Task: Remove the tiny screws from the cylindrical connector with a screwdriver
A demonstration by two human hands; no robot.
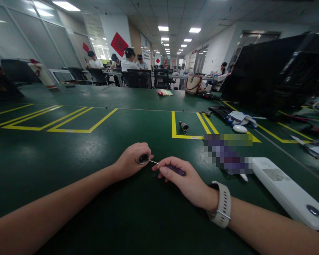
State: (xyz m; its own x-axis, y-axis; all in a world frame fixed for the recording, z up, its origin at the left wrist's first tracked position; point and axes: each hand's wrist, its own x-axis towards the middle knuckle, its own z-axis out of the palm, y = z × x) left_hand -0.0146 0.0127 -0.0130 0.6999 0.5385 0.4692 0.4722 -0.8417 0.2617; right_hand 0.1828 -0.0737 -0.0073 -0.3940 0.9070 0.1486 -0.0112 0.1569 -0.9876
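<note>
My left hand point(131, 161) is wrapped round a small metal cylinder point(143, 158) whose dark open end faces me. In my right hand point(179, 173) is a screwdriver point(175, 170) with a dark purple handle. Its thin shaft points left, and the tip meets the side of the cylinder near my left fingers; the exact contact is hidden. A tiny dark ring-shaped part point(153, 175) lies on the green table just below the shaft. Farther off, another metal cylindrical part point(184, 125) rests inside a yellow taped outline, with small dark bits beside it.
On the right lie a blurred purple packet point(225, 156), a long white device point(284, 187), a white oval object point(239, 129) and a blue-white cloth point(240, 118). A large black case point(266, 71) stands behind them. A bag point(193, 84) sits at the far edge; people sit beyond.
</note>
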